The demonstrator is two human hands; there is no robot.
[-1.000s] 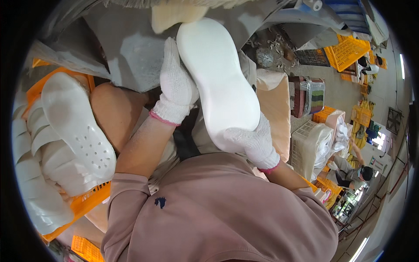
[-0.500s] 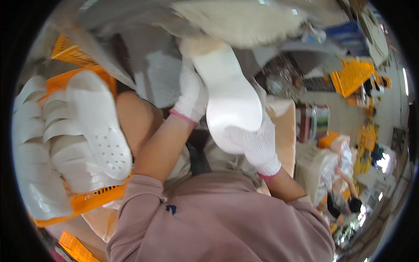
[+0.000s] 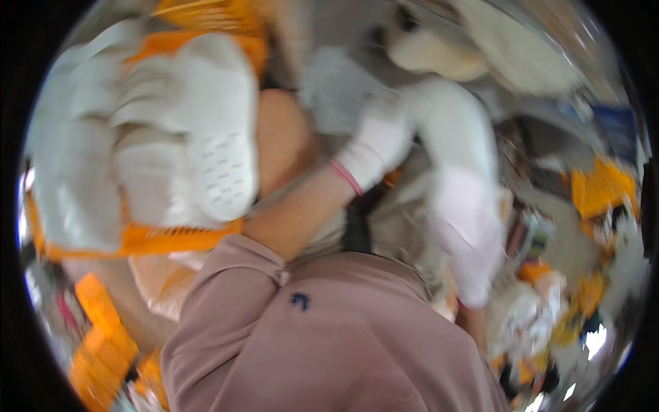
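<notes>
A smooth white shoe sole point(image 3: 456, 123) is in front of me, blurred by motion. My right hand point(image 3: 470, 226), in a white knit glove with a pink cuff edge, grips its near end. My left hand point(image 3: 381, 137), gloved alike, is closed at its far left edge; its fingertips are smeared. To my left, several white soles point(image 3: 75, 172) lie stacked in an orange crate point(image 3: 158, 240). The top one, a perforated sole point(image 3: 223, 144), shows small slots in its near half.
Beyond my hands is grey machinery point(image 3: 336, 89) with a cream rounded pad point(image 3: 439, 55). My bare knee point(image 3: 285, 137) lies between crate and left arm. Orange crates point(image 3: 103, 350) are at lower left; another orange crate point(image 3: 604, 189) and white bags point(image 3: 528, 309) are at right.
My view has swung left, so the crate and machinery appear farther right. The sole has moved away from beneath the cream pad, and its tilt has changed between my hands.
</notes>
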